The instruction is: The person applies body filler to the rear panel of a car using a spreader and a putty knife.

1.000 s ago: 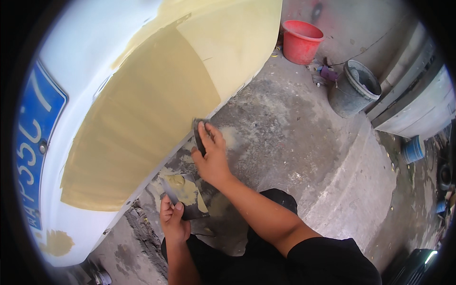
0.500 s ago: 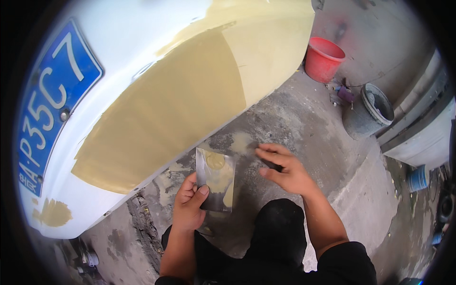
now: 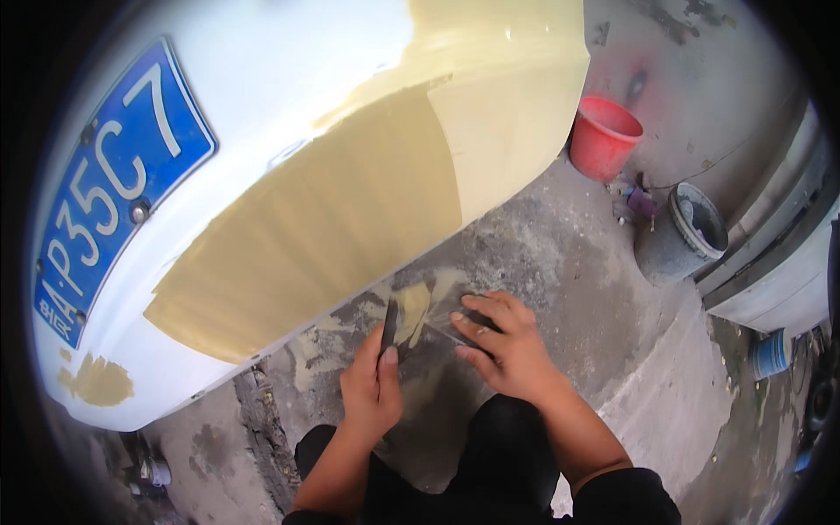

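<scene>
My left hand [image 3: 371, 392] grips the dark edge of a flat metal putty spreader [image 3: 415, 313], tilted so its face is seen at a slant. Yellowish putty is smeared over that face. Close by on the right, my right hand [image 3: 512, 350] is closed around a second, dark-backed putty spreader [image 3: 481, 320]. Its thin blade, partly blurred, is up against or just beside the left one; whether they touch I cannot tell. Beyond both hands is a white car bumper [image 3: 219, 188] with a broad tan patch of putty [image 3: 324, 223] across its lower part.
A blue number plate [image 3: 122, 197] is fixed on the bumper at left. On the stained concrete floor stand a red bucket [image 3: 604, 140] and a grey bucket [image 3: 669, 249] by the wall. White panels [image 3: 779, 280] and a blue can [image 3: 772, 354] lie at right. My knees are below my hands.
The left spreader has turned from showing its face fully to a slant. My right hand has come left and nearer, bringing its spreader to the left one. The view has shifted slightly.
</scene>
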The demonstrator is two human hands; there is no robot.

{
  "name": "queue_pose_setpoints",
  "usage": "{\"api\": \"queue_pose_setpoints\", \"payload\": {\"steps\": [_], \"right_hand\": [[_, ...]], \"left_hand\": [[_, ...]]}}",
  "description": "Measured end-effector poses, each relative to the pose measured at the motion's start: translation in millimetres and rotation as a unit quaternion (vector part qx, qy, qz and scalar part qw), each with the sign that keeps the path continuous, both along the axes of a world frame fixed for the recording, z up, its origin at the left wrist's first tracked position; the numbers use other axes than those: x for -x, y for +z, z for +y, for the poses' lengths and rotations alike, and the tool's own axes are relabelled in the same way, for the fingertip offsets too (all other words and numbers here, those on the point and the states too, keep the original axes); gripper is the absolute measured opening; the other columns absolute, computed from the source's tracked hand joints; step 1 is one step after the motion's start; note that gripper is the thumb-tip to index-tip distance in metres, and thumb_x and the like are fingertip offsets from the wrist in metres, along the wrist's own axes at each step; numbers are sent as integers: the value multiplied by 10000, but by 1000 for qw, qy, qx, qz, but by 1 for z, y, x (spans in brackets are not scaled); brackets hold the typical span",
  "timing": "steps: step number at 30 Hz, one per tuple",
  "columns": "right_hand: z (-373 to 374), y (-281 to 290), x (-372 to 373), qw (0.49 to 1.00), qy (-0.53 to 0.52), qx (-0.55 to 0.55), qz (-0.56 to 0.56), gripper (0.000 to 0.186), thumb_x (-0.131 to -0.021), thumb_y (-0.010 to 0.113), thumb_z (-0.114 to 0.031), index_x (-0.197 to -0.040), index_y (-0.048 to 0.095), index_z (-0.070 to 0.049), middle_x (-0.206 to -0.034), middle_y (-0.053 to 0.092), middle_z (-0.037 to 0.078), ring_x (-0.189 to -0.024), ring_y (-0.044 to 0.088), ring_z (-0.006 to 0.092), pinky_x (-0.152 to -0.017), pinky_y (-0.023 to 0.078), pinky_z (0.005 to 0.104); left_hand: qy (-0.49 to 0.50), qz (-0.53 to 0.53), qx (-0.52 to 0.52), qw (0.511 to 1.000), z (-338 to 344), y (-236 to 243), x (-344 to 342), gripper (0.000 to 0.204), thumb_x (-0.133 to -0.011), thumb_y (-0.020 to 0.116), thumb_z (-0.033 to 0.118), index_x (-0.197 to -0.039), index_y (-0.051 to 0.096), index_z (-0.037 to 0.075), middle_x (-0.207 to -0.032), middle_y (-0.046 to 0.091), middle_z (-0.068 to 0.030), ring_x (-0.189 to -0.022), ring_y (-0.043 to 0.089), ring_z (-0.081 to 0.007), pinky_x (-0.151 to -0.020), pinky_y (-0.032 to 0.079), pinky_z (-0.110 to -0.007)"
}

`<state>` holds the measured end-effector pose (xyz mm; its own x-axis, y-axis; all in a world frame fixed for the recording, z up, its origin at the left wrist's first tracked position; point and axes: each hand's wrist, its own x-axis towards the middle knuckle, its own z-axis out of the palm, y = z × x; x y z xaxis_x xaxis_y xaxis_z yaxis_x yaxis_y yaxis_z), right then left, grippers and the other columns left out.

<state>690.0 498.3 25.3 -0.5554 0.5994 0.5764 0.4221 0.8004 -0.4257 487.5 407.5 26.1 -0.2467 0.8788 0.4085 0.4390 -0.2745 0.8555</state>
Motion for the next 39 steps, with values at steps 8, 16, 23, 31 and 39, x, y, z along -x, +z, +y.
{"api": "queue_pose_setpoints", "payload": {"steps": [8,16,23,31,39], "right_hand": [[86,84,-1,971,-196,-112,77,542,-735,576,-69,-1274,598,-116,-1362,514,99,-1176,463,360,-999,376,482],[107,134,35,954,-224,-196,40,533,-754,545,-105,-1285,588,-137,-1384,498,71,-1159,451,362,-916,389,481],[105,132,51,950,-222,-217,16,527,-746,586,-118,-1273,588,-139,-1342,526,67,-1118,467,369,-870,400,481],[101,143,53,946,-225,-232,17,512,-733,599,-121,-1244,603,-132,-1333,522,63,-1112,462,377,-836,405,479],[102,129,40,952,-215,-219,8,512,-728,601,-113,-1239,613,-128,-1322,532,60,-1121,465,371,-867,398,480]], "left_hand": [[-70,-286,62,954,-7,-61,18,356,-956,495,-6,-1310,479,-42,-1154,645,-81,-1038,600,-135,-943,434,-263],[-30,-404,235,884,-32,-175,26,325,-923,520,-28,-1247,531,-12,-1127,655,-75,-1008,610,-131,-919,460,-278],[-17,-406,231,884,-28,-185,24,326,-919,532,-19,-1244,533,-12,-1099,658,-73,-984,613,-133,-898,467,-277],[-29,-375,255,891,-27,-207,27,335,-919,552,7,-1253,531,-10,-1089,652,-64,-959,605,-117,-865,465,-262],[-27,-378,275,884,-25,-206,26,340,-920,546,1,-1258,525,-9,-1109,641,-60,-989,595,-120,-879,456,-265]]}}
